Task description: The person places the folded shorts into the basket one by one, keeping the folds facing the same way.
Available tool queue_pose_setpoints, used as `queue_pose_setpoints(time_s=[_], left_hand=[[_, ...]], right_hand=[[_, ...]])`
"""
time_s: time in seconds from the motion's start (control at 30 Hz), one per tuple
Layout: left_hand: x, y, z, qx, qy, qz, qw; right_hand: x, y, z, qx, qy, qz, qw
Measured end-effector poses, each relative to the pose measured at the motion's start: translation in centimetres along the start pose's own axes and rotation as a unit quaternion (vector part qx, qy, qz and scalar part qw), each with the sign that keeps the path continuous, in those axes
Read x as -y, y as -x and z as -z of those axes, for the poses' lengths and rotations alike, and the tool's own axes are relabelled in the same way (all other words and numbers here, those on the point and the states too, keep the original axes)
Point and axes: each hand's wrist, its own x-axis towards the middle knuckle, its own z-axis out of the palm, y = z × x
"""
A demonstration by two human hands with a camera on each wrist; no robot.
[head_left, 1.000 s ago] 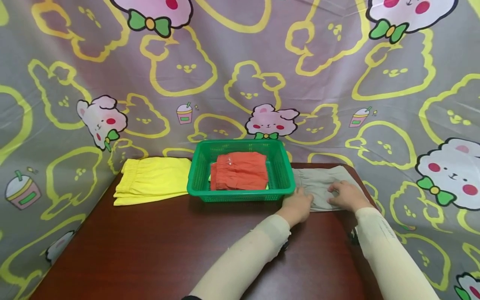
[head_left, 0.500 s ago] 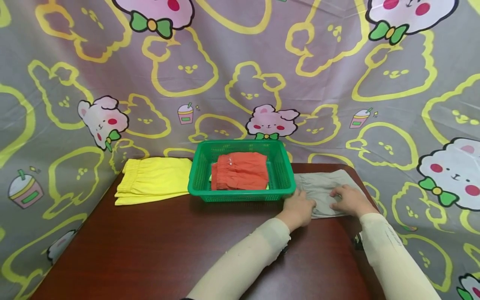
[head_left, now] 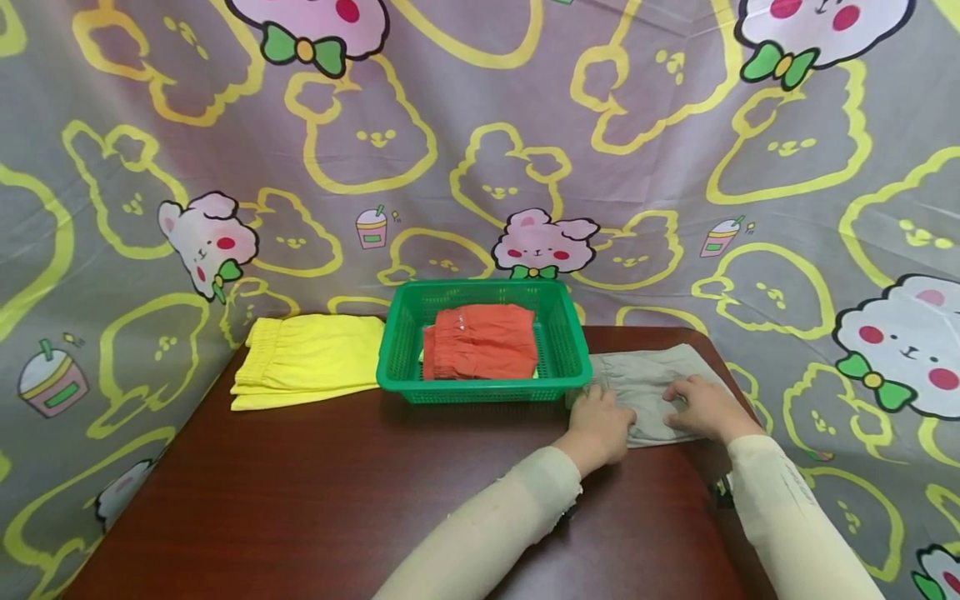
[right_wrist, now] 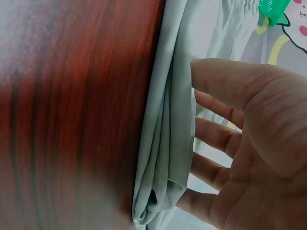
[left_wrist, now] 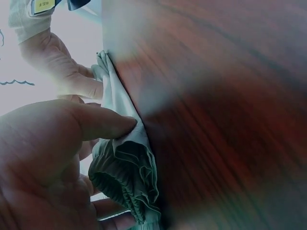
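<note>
A folded pair of grey shorts with a gathered waistband lies at the table's right end. My left hand rests on the waistband end, near the basket's corner. In the left wrist view its thumb presses the upper layer, and its fingertips touch the waistband. My right hand rests on the other end, its fingers spread. Seen from the right wrist, the thumb and fingertips touch the top fold, and the layered edge of the shorts faces the camera. Neither hand is curled round the cloth.
A green plastic basket stands mid-table, holding folded orange-red shorts with something yellow-green underneath. Folded yellow shorts lie left of it. A patterned cloth hangs behind the brown table.
Both hands have slid the grey shorts a little toward me, along the table. Basket and yellow shorts stay where they were.
</note>
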Motion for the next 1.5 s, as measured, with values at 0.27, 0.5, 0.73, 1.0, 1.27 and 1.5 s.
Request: queue_pose_setpoints(time_s=[0.27, 0.5, 0.73, 1.0, 1.27, 1.5], left_hand=[[-0.6, 0.8, 0.1, 0.001, -0.014, 0.008, 0.9999], [-1.0, 1.3, 0.4, 0.015, -0.013, 0.008, 0.9998], [-1.5, 1.6, 0.8, 0.036, -0.006, 0.014, 0.9993], [-2.7, 2.1, 0.8, 0.074, -0.014, 0.028, 0.9968], [-3.0, 2.5, 1.4, 0.107, -0.01, 0.025, 0.9939], [-2.8, 3.2, 1.8, 0.121, -0.007, 0.028, 0.9923]], right_hand=[[0.3, 0.6, 0.2, 0.002, 0.007, 0.021, 0.9997], [0.8, 1.1, 0.4, 0.011, 0.017, 0.029, 0.9994], [1.1, 1.6, 0.6, 0.024, 0.025, 0.034, 0.9988], [1.6, 2.7, 0.2, 0.047, 0.033, 0.025, 0.998], [2.1, 3.3, 0.0, 0.032, 0.057, 0.055, 0.9964], [2.7, 3.5, -0.4, 0.034, 0.063, 0.071, 0.9948]])
